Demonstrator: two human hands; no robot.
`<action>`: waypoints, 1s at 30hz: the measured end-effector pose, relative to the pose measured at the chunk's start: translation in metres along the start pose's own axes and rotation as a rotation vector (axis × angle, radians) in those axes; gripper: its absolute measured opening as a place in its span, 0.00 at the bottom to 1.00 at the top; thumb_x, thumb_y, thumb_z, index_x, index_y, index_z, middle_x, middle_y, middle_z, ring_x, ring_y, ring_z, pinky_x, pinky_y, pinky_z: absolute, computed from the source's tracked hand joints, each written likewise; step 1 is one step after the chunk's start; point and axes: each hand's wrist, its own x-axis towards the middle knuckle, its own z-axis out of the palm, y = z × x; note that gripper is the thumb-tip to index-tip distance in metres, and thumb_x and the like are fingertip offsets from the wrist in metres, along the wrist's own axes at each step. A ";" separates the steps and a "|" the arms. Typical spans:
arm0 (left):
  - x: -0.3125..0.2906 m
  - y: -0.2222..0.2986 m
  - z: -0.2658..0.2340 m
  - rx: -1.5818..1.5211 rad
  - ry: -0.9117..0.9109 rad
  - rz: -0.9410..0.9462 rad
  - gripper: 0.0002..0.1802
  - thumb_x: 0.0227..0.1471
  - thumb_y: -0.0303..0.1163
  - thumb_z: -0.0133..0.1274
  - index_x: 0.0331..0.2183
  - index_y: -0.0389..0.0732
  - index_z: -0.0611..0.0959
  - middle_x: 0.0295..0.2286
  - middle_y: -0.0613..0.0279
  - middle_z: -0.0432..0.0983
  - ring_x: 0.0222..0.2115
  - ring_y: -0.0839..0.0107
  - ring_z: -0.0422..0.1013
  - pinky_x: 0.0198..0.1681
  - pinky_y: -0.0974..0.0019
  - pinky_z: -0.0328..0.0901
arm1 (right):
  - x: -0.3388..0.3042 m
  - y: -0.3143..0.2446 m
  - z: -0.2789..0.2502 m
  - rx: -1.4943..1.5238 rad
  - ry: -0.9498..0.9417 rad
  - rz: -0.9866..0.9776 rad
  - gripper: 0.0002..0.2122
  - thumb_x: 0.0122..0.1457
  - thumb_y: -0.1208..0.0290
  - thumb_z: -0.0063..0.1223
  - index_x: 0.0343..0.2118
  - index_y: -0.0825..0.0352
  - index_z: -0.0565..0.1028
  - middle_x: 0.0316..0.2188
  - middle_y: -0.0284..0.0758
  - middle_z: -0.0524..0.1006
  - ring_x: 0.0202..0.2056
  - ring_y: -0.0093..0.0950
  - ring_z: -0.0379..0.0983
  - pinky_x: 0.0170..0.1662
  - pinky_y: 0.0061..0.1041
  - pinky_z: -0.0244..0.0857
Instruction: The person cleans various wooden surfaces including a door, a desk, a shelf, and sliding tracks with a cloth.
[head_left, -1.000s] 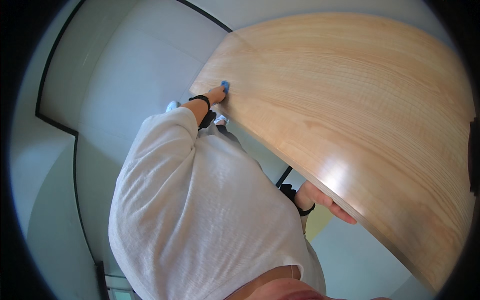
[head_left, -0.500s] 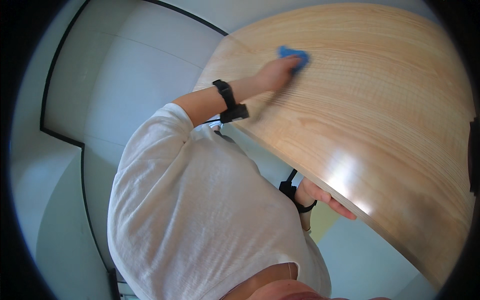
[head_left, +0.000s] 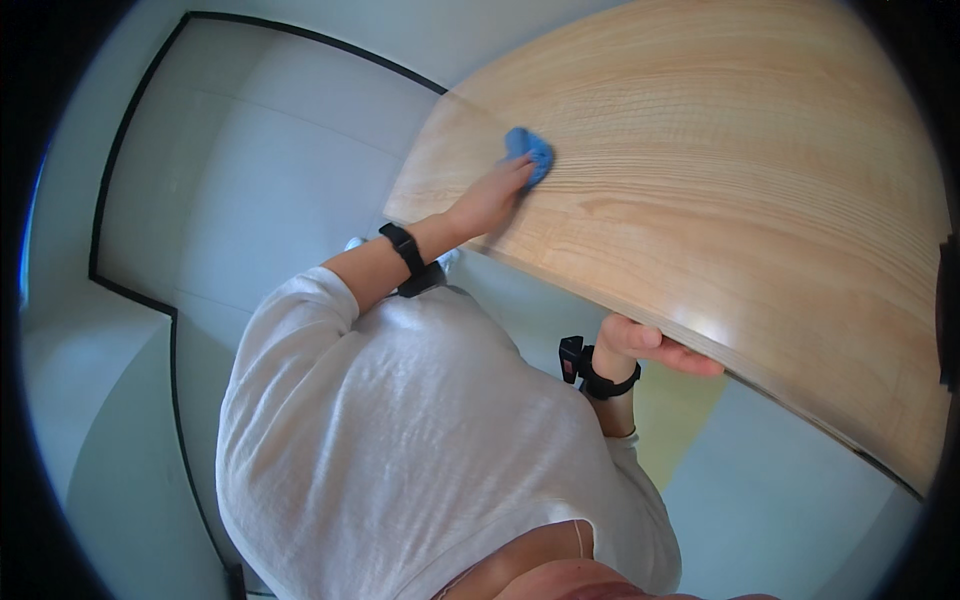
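A crumpled blue cloth (head_left: 530, 155) lies under the fingers of my left hand (head_left: 492, 198). The hand is closed on it and presses it against the light wood-grain tabletop (head_left: 720, 200), near the left end. My right hand (head_left: 655, 345) is at the near edge of the tabletop. Its thumb touches the edge, and its fingers stretch along just below it, holding nothing loose. Part of that hand is hidden by the board.
Black straps with small boxes sit on my left wrist (head_left: 405, 255) and right wrist (head_left: 605, 380). To the left, pale floor (head_left: 270, 180) meets the wall at a black skirting strip (head_left: 320, 35). A dark object (head_left: 946, 310) shows at the far right rim.
My left hand has drawn the blue cloth leftward and nearer across the tabletop. My right hand stays at the edge. The whole view has shifted slightly.
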 end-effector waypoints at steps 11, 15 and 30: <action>-0.041 0.020 -0.019 0.058 -0.190 -0.194 0.20 0.50 0.20 0.41 0.47 0.34 0.71 0.42 0.41 0.71 0.43 0.46 0.67 0.47 0.58 0.62 | 0.000 -0.014 -0.002 0.129 -0.079 0.066 0.32 0.63 0.60 0.34 0.63 0.63 0.33 0.62 0.47 0.42 0.60 0.41 0.49 0.58 0.41 0.50; 0.000 0.121 -0.039 -0.055 -0.179 0.097 0.25 0.48 0.18 0.41 0.50 0.37 0.70 0.49 0.45 0.66 0.49 0.49 0.63 0.52 0.59 0.59 | -0.016 -0.006 -0.005 0.187 -0.076 0.057 0.33 0.63 0.62 0.37 0.63 0.64 0.33 0.61 0.48 0.44 0.58 0.40 0.51 0.58 0.41 0.51; -0.033 0.167 -0.041 0.003 0.198 0.299 0.23 0.46 0.13 0.42 0.47 0.34 0.72 0.43 0.48 0.71 0.43 0.58 0.69 0.47 0.66 0.62 | 0.003 -0.027 0.001 0.420 -0.114 0.110 0.20 0.54 0.74 0.51 0.51 0.66 0.66 0.48 0.52 0.66 0.48 0.49 0.64 0.50 0.43 0.59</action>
